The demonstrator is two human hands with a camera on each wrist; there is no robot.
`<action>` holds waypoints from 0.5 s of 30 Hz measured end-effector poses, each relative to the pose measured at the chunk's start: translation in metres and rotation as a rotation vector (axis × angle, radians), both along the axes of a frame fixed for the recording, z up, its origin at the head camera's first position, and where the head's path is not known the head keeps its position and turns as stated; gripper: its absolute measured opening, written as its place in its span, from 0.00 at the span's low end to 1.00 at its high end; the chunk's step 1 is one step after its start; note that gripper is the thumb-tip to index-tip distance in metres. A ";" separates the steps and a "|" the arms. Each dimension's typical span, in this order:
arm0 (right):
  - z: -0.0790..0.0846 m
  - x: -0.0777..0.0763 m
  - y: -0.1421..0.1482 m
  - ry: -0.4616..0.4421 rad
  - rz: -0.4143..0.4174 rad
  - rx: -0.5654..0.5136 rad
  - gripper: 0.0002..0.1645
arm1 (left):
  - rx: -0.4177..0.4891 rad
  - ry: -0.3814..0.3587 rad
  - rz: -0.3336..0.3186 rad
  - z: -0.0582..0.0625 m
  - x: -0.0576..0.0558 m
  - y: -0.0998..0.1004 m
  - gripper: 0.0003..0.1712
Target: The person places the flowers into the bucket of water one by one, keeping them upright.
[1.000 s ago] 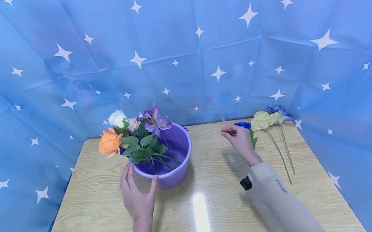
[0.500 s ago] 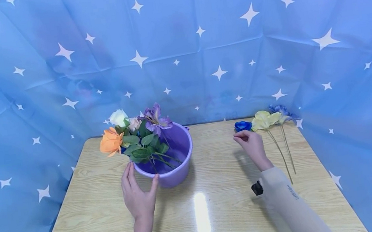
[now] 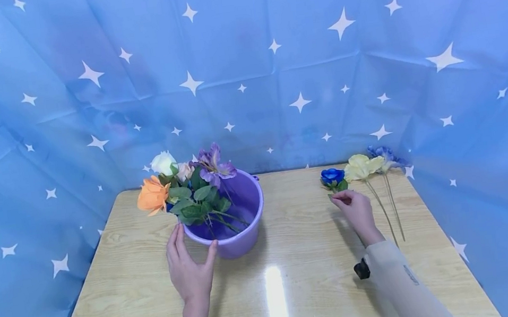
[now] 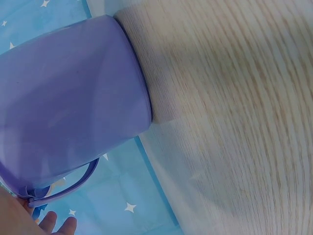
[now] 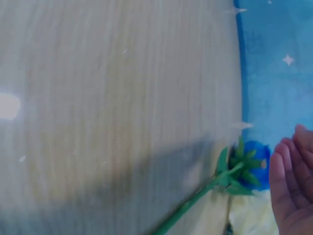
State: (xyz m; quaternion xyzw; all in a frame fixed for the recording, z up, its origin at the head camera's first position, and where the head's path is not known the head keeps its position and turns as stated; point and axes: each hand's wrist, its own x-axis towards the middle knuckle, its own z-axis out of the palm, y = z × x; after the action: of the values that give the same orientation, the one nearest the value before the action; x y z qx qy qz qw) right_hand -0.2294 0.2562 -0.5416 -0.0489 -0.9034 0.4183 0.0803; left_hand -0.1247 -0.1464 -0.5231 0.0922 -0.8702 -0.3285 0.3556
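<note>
My left hand point(image 3: 190, 274) is at the near left of a purple bucket point(image 3: 241, 243), thumb and fingers spread with the tips touching its rim. In the left wrist view some fingers point(image 4: 51, 223) show beside the bucket's handle point(image 4: 80, 183). An orange flower point(image 3: 153, 195), a white rose point(image 3: 163, 163) and a purple flower point(image 3: 216, 166) lean in the bucket among green leaves. My right hand point(image 3: 356, 213) hovers by a blue rose point(image 3: 332, 176) on the table, fingertips right at its leaves. The right wrist view shows the rose's green stem point(image 5: 188, 205) outside the fingers.
A pale yellow flower point(image 3: 362, 166) and a blue-violet flower point(image 3: 384, 153) lie right of the blue rose, thin stems toward the front. A blue curtain point(image 3: 257, 110) with white stars stands behind the wooden table point(image 3: 122, 288).
My right hand has moved right and toward the front of the table, uncovering the blue rose and its leaves. The left hand has stayed at the bucket's rim.
</note>
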 end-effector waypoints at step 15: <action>-0.020 0.012 0.022 -0.022 -0.079 0.033 0.11 | -0.006 0.014 0.006 -0.001 0.000 0.000 0.53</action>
State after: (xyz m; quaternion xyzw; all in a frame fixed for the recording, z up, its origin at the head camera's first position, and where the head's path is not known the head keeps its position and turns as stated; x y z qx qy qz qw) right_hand -0.2174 0.2777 -0.5611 -0.0878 -0.9083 0.3995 0.0874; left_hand -0.1245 -0.1461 -0.5237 0.0914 -0.8684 -0.3252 0.3629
